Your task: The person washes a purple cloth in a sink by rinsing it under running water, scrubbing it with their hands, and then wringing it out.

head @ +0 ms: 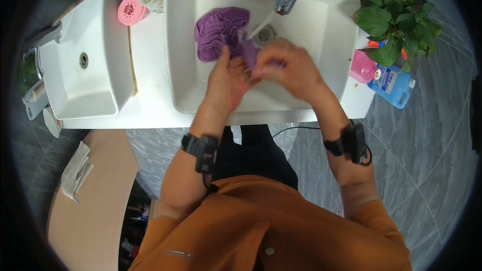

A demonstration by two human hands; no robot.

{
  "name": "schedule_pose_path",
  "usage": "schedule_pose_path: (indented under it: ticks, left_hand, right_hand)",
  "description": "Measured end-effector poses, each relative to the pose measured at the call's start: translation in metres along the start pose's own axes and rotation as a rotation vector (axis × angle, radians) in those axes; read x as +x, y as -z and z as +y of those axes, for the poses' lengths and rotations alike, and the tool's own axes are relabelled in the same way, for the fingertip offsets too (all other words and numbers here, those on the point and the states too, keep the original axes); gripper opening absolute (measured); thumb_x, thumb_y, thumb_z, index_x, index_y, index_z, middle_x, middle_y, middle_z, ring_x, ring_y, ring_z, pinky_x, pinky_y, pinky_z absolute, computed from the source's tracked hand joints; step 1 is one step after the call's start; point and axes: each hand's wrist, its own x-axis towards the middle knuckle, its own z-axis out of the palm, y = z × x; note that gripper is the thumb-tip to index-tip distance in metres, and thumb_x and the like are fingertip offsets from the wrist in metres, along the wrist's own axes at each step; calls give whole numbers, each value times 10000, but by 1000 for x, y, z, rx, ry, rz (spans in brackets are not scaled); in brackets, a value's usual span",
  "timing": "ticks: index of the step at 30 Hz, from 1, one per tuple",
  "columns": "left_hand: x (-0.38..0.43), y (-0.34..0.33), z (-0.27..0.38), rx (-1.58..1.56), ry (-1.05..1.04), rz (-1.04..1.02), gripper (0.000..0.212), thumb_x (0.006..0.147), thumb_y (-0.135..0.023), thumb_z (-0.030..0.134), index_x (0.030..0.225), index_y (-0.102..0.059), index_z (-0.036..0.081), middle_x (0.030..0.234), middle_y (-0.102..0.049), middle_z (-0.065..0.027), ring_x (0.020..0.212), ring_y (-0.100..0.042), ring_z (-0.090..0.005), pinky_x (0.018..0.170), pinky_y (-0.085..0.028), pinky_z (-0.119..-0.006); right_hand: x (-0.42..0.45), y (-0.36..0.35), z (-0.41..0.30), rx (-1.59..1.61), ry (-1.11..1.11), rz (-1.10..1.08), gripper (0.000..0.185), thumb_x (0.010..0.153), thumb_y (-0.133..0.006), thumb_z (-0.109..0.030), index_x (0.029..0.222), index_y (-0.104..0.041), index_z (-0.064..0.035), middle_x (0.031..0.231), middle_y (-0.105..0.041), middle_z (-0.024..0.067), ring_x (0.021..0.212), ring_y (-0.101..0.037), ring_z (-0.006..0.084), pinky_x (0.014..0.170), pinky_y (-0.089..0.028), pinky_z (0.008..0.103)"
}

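A wet, bunched purple cloth (222, 32) lies in the left half of the large white sink (331, 64). A stream of water from the chrome faucet (288, 2) runs down beside the drain onto a loose strip of this cloth. My right hand (286, 69), blurred, is closed around part of that strip, and a bit of purple shows among its fingers. My left hand (226, 81) is turned palm up just below the bunch, thumb apart from the fingers. Its palm looks bare, and its fingertips are close to the strip and to my right hand.
Left of the sink, a smaller white basin (83, 86) stands on the white counter (150, 82), with a pink vented lid (131, 10) and a white container (152, 0) behind. To the right are a leafy plant (399, 22), a pink bottle (363, 67) and a blue jug (393, 86).
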Motion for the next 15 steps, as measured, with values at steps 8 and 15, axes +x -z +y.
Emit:
schedule_pose_path:
  ticks: [8,15]
  left_hand:
    - [28,-21,20,-92,-73,-55,535,1092,-495,354,1460,-432,-29,1376,-584,-271,1322,-558,-395,1137,-444,-558]
    - [7,-24,15,-217,-112,-296,427,1052,-546,118,1442,-466,-39,1455,-543,-254,1365,-530,-377,1191,-410,-538]
  right_hand:
    - [-43,-9,4,-542,302,-153,208,704,-855,-194,761,-681,-95,928,-696,-8,919,-627,265,811,-541,379]
    - [-21,-32,58,33,-265,452,206,881,-786,-161,1026,-726,-27,891,-708,92,872,-656,192,812,-536,318]
